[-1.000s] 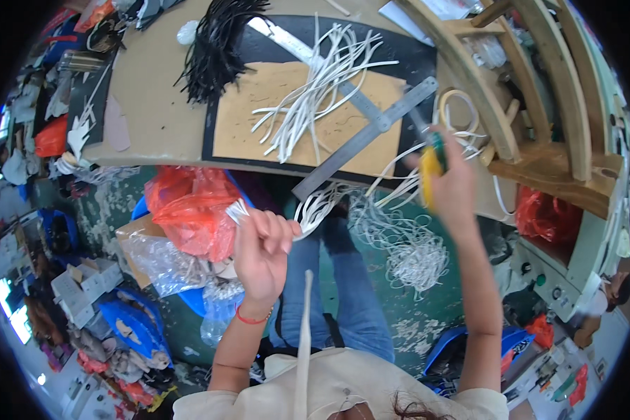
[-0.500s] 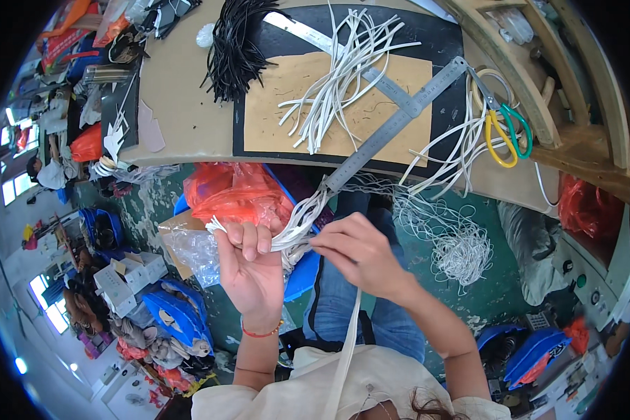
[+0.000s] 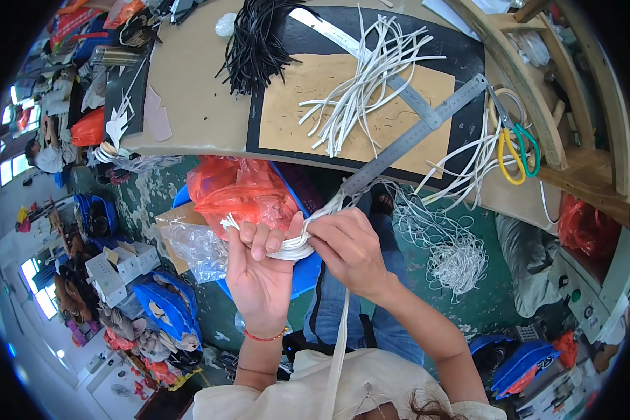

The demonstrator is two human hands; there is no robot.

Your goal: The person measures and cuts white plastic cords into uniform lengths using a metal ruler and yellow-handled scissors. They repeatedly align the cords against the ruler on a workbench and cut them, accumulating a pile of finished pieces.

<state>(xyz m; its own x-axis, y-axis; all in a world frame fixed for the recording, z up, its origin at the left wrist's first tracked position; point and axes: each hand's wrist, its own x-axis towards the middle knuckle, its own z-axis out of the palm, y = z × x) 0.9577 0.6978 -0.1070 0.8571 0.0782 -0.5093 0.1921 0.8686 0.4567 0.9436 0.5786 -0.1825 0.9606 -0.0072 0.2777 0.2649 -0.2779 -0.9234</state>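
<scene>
A bundle of white flat cords (image 3: 295,248) lies across my left hand (image 3: 262,280), whose fingers curl over it, palm up. The cut ends fan out past the fingers toward the red bag. Close by on the right, my right hand (image 3: 350,248) pinches the same bundle with thumb and fingers. More cords run from there toward the table edge, below the tip of a metal ruler (image 3: 399,147). A long pale strip (image 3: 339,343) hangs below my right hand and down over my shirt. Its upper end is hidden.
On the table lie a brown board (image 3: 280,119), loose white cords (image 3: 364,91), black cords (image 3: 255,49) and scissors with yellow and green handles (image 3: 514,154). Below sit a red plastic bag (image 3: 241,192) and a tangled heap of white cord (image 3: 458,266). A wooden frame (image 3: 539,84) stands right.
My right hand has moved closer to my left hand along the bundle. The cords now bend in a tighter curve between them. The view has shifted slightly, so the table appears farther right.
</scene>
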